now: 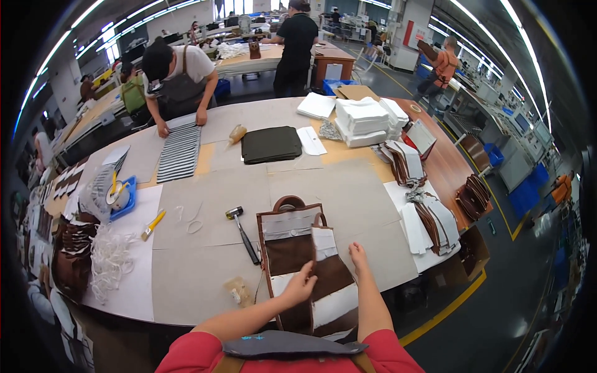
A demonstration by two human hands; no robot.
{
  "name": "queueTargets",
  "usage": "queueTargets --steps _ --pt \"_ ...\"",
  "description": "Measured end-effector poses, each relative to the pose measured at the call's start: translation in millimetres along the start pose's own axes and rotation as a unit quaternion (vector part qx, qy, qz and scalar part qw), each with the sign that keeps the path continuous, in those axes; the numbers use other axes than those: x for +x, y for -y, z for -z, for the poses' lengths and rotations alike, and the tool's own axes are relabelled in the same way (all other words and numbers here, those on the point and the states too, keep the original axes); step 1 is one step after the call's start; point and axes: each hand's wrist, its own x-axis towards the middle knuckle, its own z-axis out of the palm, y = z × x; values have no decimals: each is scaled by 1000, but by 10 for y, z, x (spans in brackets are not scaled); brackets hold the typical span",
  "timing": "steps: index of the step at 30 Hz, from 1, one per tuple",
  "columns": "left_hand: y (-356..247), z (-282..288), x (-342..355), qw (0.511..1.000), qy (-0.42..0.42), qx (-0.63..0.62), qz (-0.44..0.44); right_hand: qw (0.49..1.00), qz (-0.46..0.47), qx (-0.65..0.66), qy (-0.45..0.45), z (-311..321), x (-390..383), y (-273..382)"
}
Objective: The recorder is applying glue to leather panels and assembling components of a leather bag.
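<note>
A brown leather bag [289,250] lies opened out in front of me at the table's near edge, with white strips across its panels and a looped handle at the top. My left hand [300,286] is closed on the edge of its folded right-hand panel [334,283]. To the right of that panel, my right hand [358,256] is raised with its fingers pressed together; anything in them is too small to make out. Left of the bag lies a hammer [244,236] with a black handle. A clump of pale yellowish material [239,291] rests near the bag's lower left.
Opposite, a person [180,78] handles a striped sheet [179,152]. Black panels [272,145] and white stacks [364,118] lie further back. Brown leather pieces [435,221] sit at right. At left are a yellow-handled brush [153,225], white strips [111,261] and a blue tray [126,199].
</note>
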Motion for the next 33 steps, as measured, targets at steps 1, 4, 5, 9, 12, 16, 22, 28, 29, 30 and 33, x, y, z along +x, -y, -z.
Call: queueTargets --steps 1,4,5,9,12,16,22,28,29,30,33 --pt "-180 -8 -97 999 35 5 -4 1000 3 -4 10 21 -94 129" --pt "-350 -110 -297 989 78 -16 -122 980 -61 19 186 74 -216 338" --pt "-451 -109 -346 985 106 -17 -133 978 -47 74 187 137 -207 233" --pt "-866 114 -583 959 221 -112 -136 939 -57 226 252 326 -740 487" --pt "-790 -4 -661 920 259 -177 -236 958 10 200 205 866 -944 515" --pt "-740 26 -693 926 261 -190 -195 967 138 213 34 1141 -948 639" --pt "-721 475 -462 940 -25 -184 -287 959 268 94 -14 764 -1266 1806" --pt "200 771 -169 990 -37 98 90 988 94 -58 110 -250 134 1005" --pt "635 659 -129 991 -71 109 8 978 53 -148 140 -355 329 875" --pt "656 703 -153 991 -69 111 9 979 25 -150 134 -412 482 693" --pt "678 1054 -483 980 -179 69 -44 971 22 -201 129 -518 658 591"
